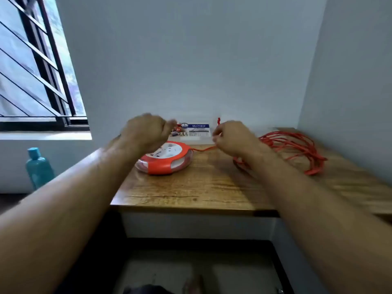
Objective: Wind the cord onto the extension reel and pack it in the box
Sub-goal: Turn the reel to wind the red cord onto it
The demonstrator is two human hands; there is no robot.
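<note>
Behind the reel (165,158), box (194,132) reads "MULTI-BOX".

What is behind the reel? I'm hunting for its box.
Behind the extension reel, against the wall, stands a white box with a blue label. The left hand covers its left end.

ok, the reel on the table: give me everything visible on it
The round orange and white plastic extension reel lies flat on the wooden table, socket face up, near the left edge. Its white centre panel carries sockets; an orange rim and band wrap it. The left hand is curled above its far side; contact is unclear. An orange cord leaves its right side toward the right hand, which pinches it.
</note>
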